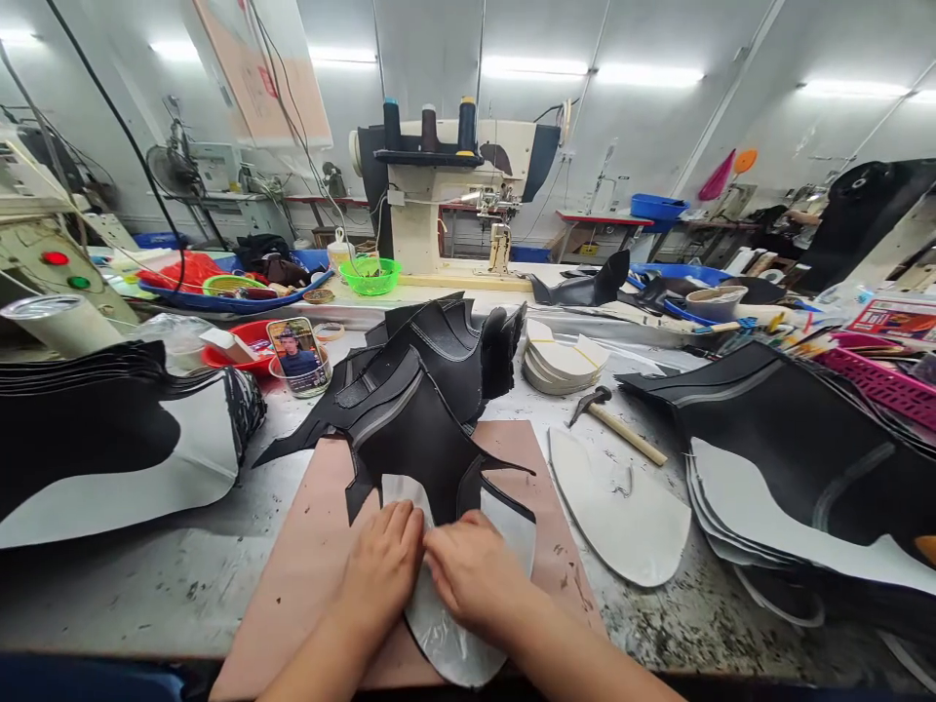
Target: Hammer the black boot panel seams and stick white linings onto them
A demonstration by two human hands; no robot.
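A black leather shoe upper piece with white backing lies on a pinkish-brown board in front of me. My left hand is on the white part, fingers together and bent down onto it. Close beside it, my right hand is closed, thumb and fingers pinching at the black edge near the middle. My hands cover the exact spot they grip. Below them extends a pale, shiny rounded piece. Behind the upper leans a stack of similar black pieces.
To the right lie a hammer, a white rounded sheet and a pile of black uppers. More uppers are stacked left. A phone stands beside a red basket; a sewing machine stands behind.
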